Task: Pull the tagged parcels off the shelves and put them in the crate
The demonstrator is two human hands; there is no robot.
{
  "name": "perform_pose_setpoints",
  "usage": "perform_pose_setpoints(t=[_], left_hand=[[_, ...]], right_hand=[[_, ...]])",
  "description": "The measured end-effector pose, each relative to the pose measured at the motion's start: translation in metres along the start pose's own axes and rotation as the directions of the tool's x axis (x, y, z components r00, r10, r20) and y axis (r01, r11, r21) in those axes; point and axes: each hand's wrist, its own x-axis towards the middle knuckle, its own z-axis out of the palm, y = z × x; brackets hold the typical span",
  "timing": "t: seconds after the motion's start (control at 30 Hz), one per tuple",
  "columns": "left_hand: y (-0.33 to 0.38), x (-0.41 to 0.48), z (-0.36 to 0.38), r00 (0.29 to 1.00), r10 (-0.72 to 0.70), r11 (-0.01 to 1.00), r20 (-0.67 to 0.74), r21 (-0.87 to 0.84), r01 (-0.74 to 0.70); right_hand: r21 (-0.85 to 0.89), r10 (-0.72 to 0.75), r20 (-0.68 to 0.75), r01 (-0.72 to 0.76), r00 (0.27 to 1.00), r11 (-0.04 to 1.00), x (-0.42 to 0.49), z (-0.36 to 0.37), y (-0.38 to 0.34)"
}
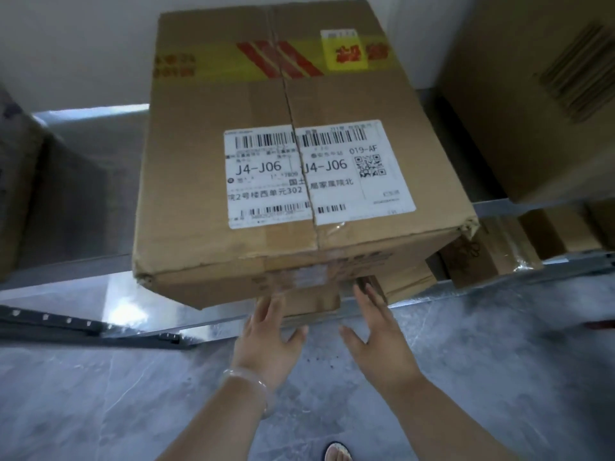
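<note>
Cardboard fills the view: a large parcel (293, 154) sits on a grey metal shelf (100, 181), its near end jutting out past the shelf's front edge. A white label (319, 174) printed "J4-J06" lies across the parcel's taped top seam, with yellow and red tape (299, 58) farther back. Both hands reach up under the parcel's overhanging near end, fingers spread and open. The left hand (269, 341), a clear bangle (248, 380) on its wrist, touches the bottom edge; the right hand (376, 334) is just beside it, fingertips at the underside. Right of the parcel stands another box (532, 94). Smaller boxes (492, 247) lie on a lower shelf beneath it.
</note>
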Motion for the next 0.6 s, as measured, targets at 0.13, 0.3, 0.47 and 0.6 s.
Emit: perform_pose_setpoints(t=[0.13, 0.3, 0.47, 0.6], left_hand=[[0.026, -0.022, 0.004, 0.993, 0.108, 0.992, 0.044, 0.069, -0.11], [0.057, -0.035, 0.017, 0.993, 0.114, 0.992, 0.03, 0.055, -0.115], [0.086, -0.025, 0.052, 0.998, 0.021, 0.999, -0.06, -0.027, -0.023], [0.115, -0.019, 0.091, 0.99, -0.086, 0.981, -0.112, -0.184, 0.064]], right_hand=[[-0.116, 0.012, -0.009, -0.013, 1.0, 0.993, -0.027, -0.033, -0.011], [-0.176, 0.052, 0.044, -0.043, 0.998, 0.984, -0.033, -0.065, 0.0], [-0.304, 0.069, 0.146, -0.022, 0.987, 0.952, -0.003, -0.101, 0.047], [-0.357, 0.017, 0.195, 0.055, 0.981, 0.932, 0.022, -0.136, 0.084]])
